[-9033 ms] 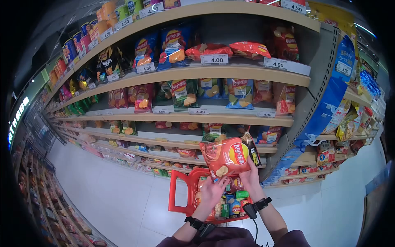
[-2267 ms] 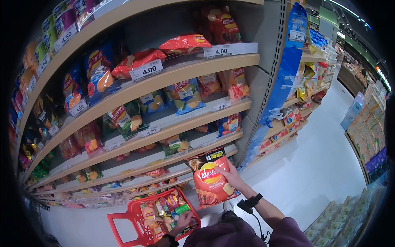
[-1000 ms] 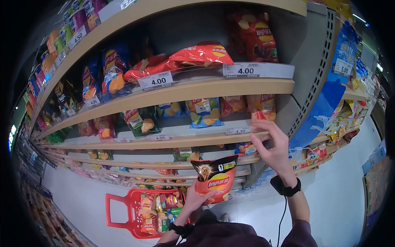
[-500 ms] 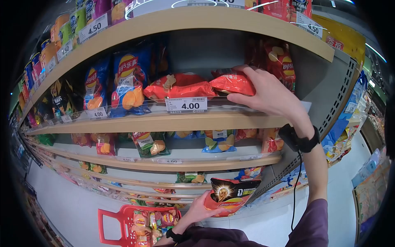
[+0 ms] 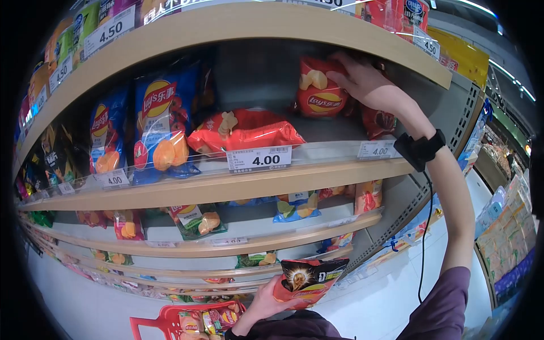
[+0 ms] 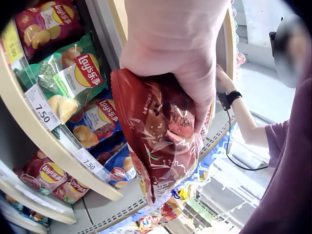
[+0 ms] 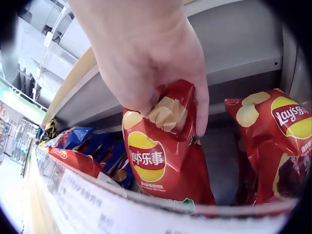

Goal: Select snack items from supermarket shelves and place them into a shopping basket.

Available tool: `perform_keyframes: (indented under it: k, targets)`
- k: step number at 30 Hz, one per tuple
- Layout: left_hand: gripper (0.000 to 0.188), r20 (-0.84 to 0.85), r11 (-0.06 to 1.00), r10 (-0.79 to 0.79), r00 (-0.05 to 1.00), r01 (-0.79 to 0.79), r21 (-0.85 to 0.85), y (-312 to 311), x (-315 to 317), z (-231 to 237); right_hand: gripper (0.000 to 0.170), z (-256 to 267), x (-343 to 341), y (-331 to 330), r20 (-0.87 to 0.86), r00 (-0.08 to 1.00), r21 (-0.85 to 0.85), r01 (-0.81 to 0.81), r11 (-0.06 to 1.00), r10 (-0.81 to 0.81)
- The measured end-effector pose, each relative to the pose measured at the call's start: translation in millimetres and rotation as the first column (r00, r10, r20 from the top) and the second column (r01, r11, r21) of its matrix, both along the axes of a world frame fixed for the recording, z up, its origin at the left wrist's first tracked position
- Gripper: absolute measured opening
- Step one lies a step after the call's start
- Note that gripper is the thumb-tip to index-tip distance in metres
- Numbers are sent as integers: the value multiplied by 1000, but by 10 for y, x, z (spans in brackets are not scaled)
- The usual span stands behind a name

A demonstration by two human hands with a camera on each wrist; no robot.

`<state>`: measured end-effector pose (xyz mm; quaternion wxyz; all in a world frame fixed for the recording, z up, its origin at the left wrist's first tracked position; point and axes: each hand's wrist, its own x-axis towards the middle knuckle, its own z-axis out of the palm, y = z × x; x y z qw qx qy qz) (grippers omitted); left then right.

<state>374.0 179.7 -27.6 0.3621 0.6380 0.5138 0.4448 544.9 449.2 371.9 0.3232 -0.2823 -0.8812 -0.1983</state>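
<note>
On the upper shelf my right hand [image 5: 368, 82] grips the top of a red Lay's chip bag [image 5: 323, 96], which stands upright behind the clear front strip. In the right wrist view, thumb and fingers pinch that bag's [image 7: 161, 165] top edge. Lower down, my left hand [image 5: 266, 297] holds a red and black chip bag [image 5: 309, 283] in front of my body. The left wrist view shows fingers wrapped over this bag [image 6: 161, 141]. Another red bag [image 5: 246, 130] lies on its side to the left on the same shelf. A darker red bag [image 7: 278, 141] stands to the right.
Blue Lay's bags [image 5: 161, 122] stand left on the shelf, behind price tags [image 5: 259, 159]. The shelf board [image 5: 317, 22] above overhangs my right hand. Below are further shelves of chips. A red basket [image 5: 164, 317] with chip bags sits at the lower left.
The right hand went from empty near a lower shelf to the upper shelf's lying red bag, now raised upright and farther right. The black-topped bag passed from right hand to left.
</note>
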Motion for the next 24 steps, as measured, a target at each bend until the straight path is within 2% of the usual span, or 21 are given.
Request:
perform_keyframes:
  k: [1,4,5,6,8,9,12,15,18,19,24]
  targets:
    - [77,61,999,-10,998,12,-35,-9,-2,-3,52,79,-4,15,98,993,-52,77,996,-72]
    - [72,-2,995,-33,999,33,-95,8,-41,15,65,184,-111,-91,233,954,-210,237,949,-187]
    - [72,23,995,-32,999,34,-97,-1,-38,65,80,174,-122,-63,290,936,-178,256,950,-198]
    - [72,24,994,-34,999,36,-108,-9,-42,97,82,181,-178,-136,335,924,-253,279,926,-187]
    - [71,25,992,-32,999,35,-118,-20,-60,134,80,112,-135,106,425,902,-176,158,972,-70]
    - [72,60,994,-21,998,27,-103,-23,-63,125,77,131,-167,116,424,905,-252,154,955,-34]
    - [68,78,999,29,997,-30,23,-29,-65,83,69,172,-168,61,349,927,-104,185,977,-139]
    - [68,100,1000,10,995,-8,-20,-37,-117,-5,61,239,-1,80,210,976,-154,95,984,-62]
    - [67,106,999,25,994,-27,18,-55,-138,31,60,210,162,-94,67,998,-174,18,985,-7]
    - [66,140,999,36,989,-34,-13,-69,-151,6,61,199,218,-168,38,999,-203,28,979,-20]
    - [66,90,999,42,995,-40,-25,-43,-217,-16,66,47,504,-145,-240,971,-332,-98,938,17]
